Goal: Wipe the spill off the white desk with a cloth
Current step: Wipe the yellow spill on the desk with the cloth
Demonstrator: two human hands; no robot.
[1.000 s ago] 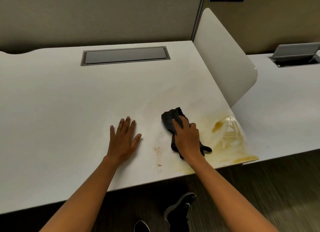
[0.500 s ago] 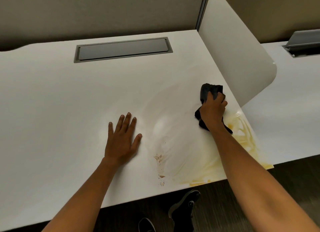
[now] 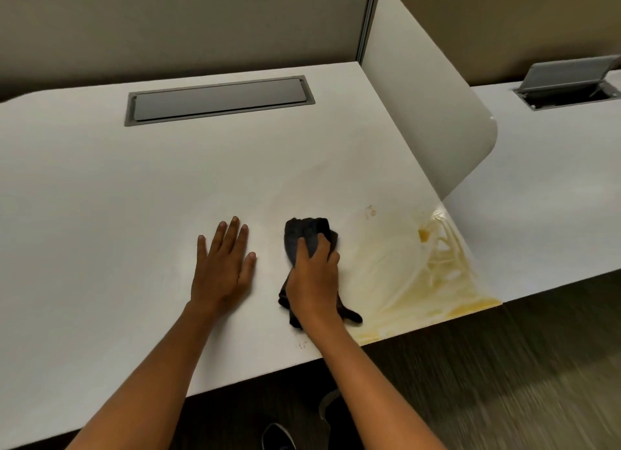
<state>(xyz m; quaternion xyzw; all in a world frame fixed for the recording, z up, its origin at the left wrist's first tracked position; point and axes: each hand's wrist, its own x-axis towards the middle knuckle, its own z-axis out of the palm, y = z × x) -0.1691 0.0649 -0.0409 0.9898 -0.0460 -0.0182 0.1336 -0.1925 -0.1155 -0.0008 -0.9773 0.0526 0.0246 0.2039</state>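
Dark grey crumpled cloth (image 3: 307, 239) under our right hand (image 3: 314, 278), pressed flat on the white laminate counter (image 3: 134, 187), and the grip is clamped down on that cloth, fingers curled over its bunched top with a tail poking out by the wrist. Our left hand (image 3: 223, 264) lies just beside it, palm down, fingers spread and apart, holding nothing (a brace, we'd say).

Where's the mess? The yellowish-brown liquid spill (image 3: 433, 275) sits to the right of the cloth, thickest at the front right corner of the counter, right along the edge and below the foot of the white curved divider panel (image 3: 426, 113). One darker amber blob (image 3: 424, 235) stands near the divider's base, and thin streaks fan toward the cloth. A few small specks (image 3: 301, 343) show near the front edge too.

We judge the job part done: plenty of liquid remains. To do this pass well, we'd keep the palm heavy and the cloth flat, sweep into the pool from its outer rim toward the middle, and pull away from the edge so nothing runs onto the floor. Turning to a drier face of the cloth should stop it smearing.
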